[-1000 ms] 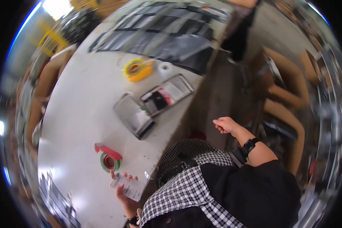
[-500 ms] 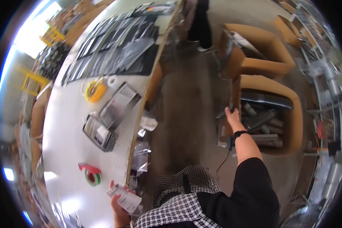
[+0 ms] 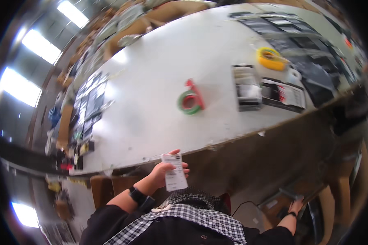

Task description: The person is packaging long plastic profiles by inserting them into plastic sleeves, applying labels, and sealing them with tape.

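In front of my body, by the table's near edge, my left hand (image 3: pixel 161 173) pinches a small white printed label card (image 3: pixel 175 173), thumb on its face. Low at the right, my right hand (image 3: pixel 297 205) reaches down among cardboard boxes, its fingers curled at a dark object (image 3: pixel 283 212). What that object is cannot be made out. On the white table (image 3: pixel 147 110) ahead lies a tape roll in a red and green holder (image 3: pixel 190 100). Farther right are an open box with pale contents (image 3: pixel 247 87) and a black-edged flat pack (image 3: pixel 283 94).
A yellow tape roll (image 3: pixel 270 59) and a small white roll (image 3: pixel 293 76) lie near dark plastic bags (image 3: pixel 302 45) at the table's far right. More glossy packs (image 3: pixel 90 107) are at the left end. Cardboard boxes (image 3: pixel 349 171) stand at the right, with a thin black cable (image 3: pixel 243 203) nearby.
My view has swung left toward the table, so the boxes now sit at the lower right. My left hand still holds the label card; my right hand stays by the boxes.
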Action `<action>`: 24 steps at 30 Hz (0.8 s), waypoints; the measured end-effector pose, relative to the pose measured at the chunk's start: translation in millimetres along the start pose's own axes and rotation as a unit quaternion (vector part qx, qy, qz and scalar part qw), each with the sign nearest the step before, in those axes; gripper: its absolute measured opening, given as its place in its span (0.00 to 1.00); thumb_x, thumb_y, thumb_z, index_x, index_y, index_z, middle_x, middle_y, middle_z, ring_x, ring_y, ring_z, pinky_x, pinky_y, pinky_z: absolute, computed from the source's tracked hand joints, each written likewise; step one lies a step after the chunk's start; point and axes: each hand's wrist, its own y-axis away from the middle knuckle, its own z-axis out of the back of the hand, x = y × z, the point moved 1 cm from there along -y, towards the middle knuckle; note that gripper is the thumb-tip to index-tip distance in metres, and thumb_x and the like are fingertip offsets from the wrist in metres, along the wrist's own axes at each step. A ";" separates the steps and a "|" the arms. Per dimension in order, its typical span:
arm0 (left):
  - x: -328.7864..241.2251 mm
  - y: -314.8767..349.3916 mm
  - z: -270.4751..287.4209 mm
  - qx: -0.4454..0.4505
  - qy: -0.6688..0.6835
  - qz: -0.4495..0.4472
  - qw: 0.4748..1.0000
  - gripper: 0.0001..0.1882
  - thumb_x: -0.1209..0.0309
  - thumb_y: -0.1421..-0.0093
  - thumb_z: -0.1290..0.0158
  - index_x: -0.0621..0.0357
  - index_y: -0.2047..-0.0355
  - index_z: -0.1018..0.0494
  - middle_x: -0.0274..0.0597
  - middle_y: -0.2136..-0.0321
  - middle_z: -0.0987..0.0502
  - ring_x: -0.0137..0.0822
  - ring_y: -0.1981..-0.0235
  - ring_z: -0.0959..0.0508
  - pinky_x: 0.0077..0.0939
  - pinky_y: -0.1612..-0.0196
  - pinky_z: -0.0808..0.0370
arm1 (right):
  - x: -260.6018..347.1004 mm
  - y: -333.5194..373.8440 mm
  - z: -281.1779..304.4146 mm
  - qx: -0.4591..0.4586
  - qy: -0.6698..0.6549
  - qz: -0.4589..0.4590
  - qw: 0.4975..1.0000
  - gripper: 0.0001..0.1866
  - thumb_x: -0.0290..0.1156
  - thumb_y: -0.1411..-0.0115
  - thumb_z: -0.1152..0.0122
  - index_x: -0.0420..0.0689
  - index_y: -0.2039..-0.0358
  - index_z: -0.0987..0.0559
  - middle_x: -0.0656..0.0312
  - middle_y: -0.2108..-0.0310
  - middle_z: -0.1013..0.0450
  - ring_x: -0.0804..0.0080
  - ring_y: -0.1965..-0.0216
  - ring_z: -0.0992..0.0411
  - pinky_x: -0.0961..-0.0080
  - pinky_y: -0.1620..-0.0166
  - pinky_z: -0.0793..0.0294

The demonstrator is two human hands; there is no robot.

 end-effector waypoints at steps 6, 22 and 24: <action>0.7 27.3 52.3 0.003 0.039 -0.038 0.999 0.42 0.76 0.50 0.53 0.45 0.35 0.55 0.59 0.56 0.29 0.55 0.55 0.25 0.54 0.50 0.28 | -40.0 72.7 2.2 -0.035 0.120 -0.005 0.992 0.29 0.48 0.35 0.57 0.55 0.36 0.46 0.60 0.59 0.27 0.71 0.76 0.31 0.75 0.81 0.36; -59.6 146.9 200.0 -0.010 0.053 -0.109 0.993 0.41 0.74 0.54 0.52 0.41 0.38 0.48 0.54 0.58 0.28 0.49 0.58 0.25 0.49 0.53 0.26 | -207.4 299.3 -84.9 -0.029 0.415 0.155 0.896 0.33 0.52 0.37 0.55 0.28 0.52 0.34 0.33 0.57 0.30 0.38 0.55 0.30 0.55 0.55 0.30; -63.4 148.7 198.4 -0.007 0.052 -0.115 0.992 0.41 0.74 0.55 0.52 0.41 0.38 0.48 0.54 0.58 0.28 0.49 0.58 0.25 0.49 0.53 0.26 | -195.3 336.3 -121.6 -0.004 0.393 0.150 0.907 0.34 0.53 0.38 0.54 0.28 0.52 0.35 0.32 0.57 0.30 0.38 0.54 0.31 0.54 0.54 0.31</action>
